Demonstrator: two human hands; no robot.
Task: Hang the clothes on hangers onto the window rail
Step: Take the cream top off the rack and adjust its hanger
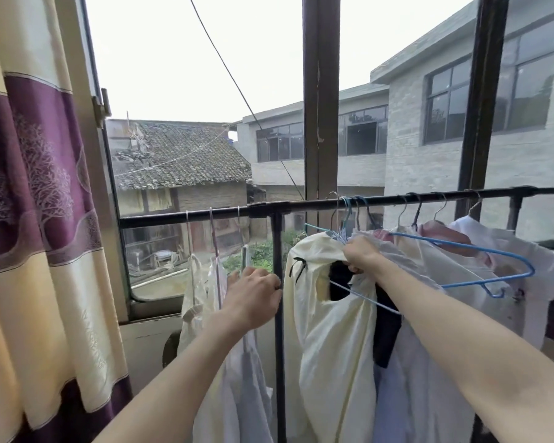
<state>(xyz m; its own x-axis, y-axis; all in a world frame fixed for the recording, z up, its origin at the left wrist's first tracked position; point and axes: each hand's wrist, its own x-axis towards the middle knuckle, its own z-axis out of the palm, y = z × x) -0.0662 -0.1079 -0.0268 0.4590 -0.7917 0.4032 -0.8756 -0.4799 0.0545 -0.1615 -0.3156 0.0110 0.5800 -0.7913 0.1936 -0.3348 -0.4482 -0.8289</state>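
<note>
A dark horizontal window rail point(205, 215) crosses the open window from left to right, carried by a dark vertical post point(278, 251) near its middle.

Left of the post, three thin wire hangers point(214, 228) hang from the rail with pale garments point(205, 282) below them. The left hand point(253, 297) is at the post, just right of these garments, with its fingers curled; whether it grips the post or a garment cannot be told.

Right of the post, the right hand point(362, 254) has its fingers clenched around bunched white cloth at the neck of a cream garment point(327, 330), which hangs below the rail just right of the post. A dark garment point(386, 327) shows behind the cream one. A cluster of hanger hooks point(346, 207) sits on the rail directly above this hand.

A blue hanger point(480, 251) lies tilted across the white clothes point(461, 282) further right. More hooks point(442, 203) hang along the right part of the rail.

A cream and purple curtain point(39, 203) hangs at near left. Tiled roofs and grey buildings point(413, 155) lie far beyond the window
</note>
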